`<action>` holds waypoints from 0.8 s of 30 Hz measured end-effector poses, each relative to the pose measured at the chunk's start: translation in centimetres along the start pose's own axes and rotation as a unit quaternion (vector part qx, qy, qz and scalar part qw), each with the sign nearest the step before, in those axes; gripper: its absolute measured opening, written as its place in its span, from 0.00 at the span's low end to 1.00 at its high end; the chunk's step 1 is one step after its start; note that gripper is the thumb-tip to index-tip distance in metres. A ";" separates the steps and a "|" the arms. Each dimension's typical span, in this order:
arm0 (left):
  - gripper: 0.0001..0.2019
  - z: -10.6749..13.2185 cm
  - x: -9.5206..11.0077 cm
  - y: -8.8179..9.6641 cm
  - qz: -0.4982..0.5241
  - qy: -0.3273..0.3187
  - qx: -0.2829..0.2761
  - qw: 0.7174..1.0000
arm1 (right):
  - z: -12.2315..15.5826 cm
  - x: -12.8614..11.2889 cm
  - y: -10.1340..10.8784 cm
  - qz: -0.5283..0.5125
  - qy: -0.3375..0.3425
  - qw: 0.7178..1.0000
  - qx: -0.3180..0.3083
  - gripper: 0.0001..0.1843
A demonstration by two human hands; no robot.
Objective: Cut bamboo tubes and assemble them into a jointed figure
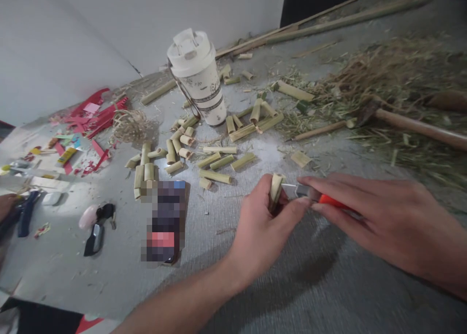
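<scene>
Bamboo tube [275, 190] pinched by fingers of left hand [257, 222] above worktop [211, 290]; orange-handled knife [304, 192] gripped in right hand's [383, 212] fingers. Beyond, worktop cluttered by bamboo offcuts [216, 177], travel cup [201, 81]; smartphone [168, 222] left.

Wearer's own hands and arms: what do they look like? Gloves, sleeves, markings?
Left hand and right hand: ungloved, no rings or markings visible; some fingers hidden. Left forearm: bare, no sleeve or watch in view. Right forearm: mostly out of frame.
</scene>
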State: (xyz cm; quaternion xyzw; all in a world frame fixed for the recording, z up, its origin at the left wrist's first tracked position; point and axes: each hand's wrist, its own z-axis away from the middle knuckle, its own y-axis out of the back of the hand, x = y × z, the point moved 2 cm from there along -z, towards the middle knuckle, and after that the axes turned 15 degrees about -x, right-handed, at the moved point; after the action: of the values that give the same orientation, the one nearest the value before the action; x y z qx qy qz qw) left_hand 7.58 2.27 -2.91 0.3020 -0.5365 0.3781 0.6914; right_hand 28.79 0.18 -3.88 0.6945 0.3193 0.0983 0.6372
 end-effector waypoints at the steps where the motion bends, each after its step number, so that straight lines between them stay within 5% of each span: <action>1: 0.18 0.0 0.0 0.0 -0.001 0.000 0.000 1.000 | 0.0 0.0 0.0 0.001 -0.001 1.000 -0.002 0.20; 11: 0.22 0.4 -0.1 -0.1 -0.012 0.008 0.020 1.000 | -0.3 -0.4 0.5 0.007 -0.012 1.000 -0.005 0.19; 24: 0.13 0.3 0.1 -0.2 0.015 -0.019 0.001 1.000 | -0.5 -0.4 0.4 -0.018 0.002 0.999 -0.027 0.20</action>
State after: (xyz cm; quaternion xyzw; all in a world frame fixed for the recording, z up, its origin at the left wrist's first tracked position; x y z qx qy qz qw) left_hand 7.58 1.94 -2.76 0.3014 -0.5535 0.3835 0.6751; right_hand 28.35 0.34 -3.37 0.6707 0.3307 0.0967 0.6568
